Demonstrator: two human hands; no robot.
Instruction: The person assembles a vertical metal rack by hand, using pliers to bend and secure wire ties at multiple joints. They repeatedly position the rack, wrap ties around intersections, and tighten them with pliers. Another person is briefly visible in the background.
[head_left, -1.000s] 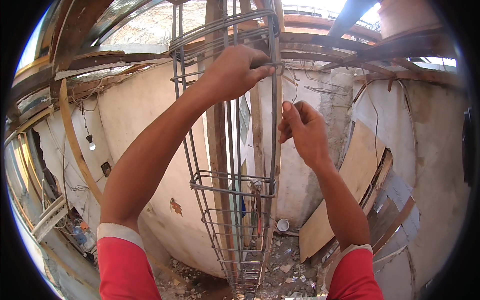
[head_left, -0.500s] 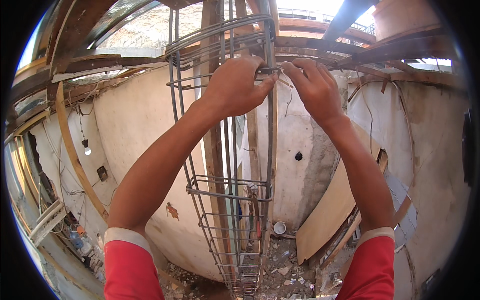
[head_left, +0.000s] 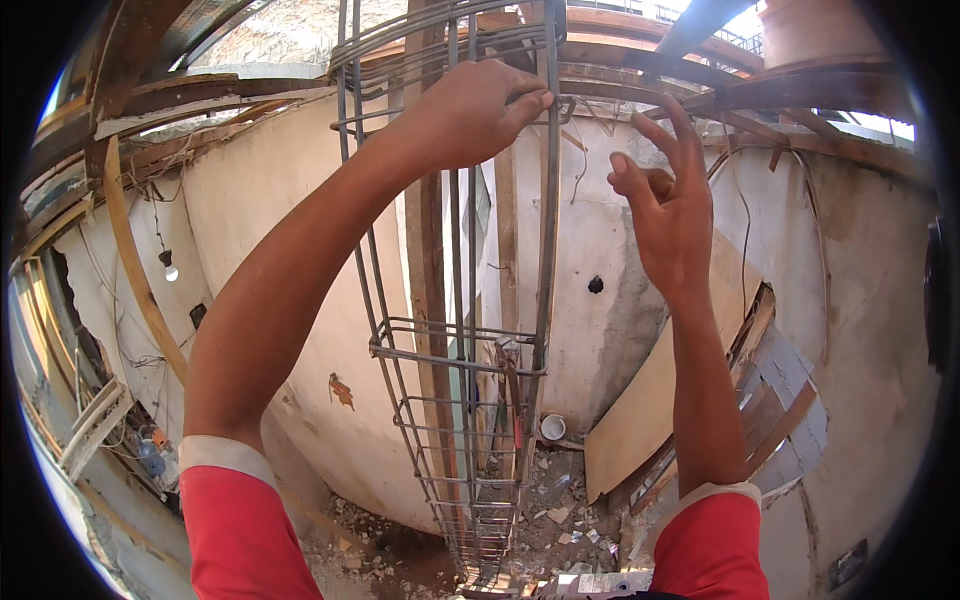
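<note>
A tall rebar cage (head_left: 455, 360) of long steel bars and square stirrups stands upright in front of me. My left hand (head_left: 470, 115) reaches across its upper part, fingers pinched at the right-hand vertical bar (head_left: 549, 220), where a stirrup meets it. What exactly lies between thumb and fingers is partly hidden. Above that hand, several stirrups (head_left: 440, 45) sit bunched together. My right hand (head_left: 672, 205) is raised to the right of the cage, apart from it, fingers spread and partly bent, with nothing visible in them.
A tool with a reddish handle (head_left: 517, 425) hangs at a lower stirrup. Wooden beams (head_left: 800, 95) cross overhead. Leaning boards (head_left: 640, 420) stand at the right; a white bucket (head_left: 553, 427) and rubble (head_left: 565, 500) lie below. A light bulb (head_left: 171, 272) hangs at the left.
My right hand has drawn away from the bar, to the right and slightly down, and its fingers have spread. My left hand stays at the stirrup corner; the view has shifted a little.
</note>
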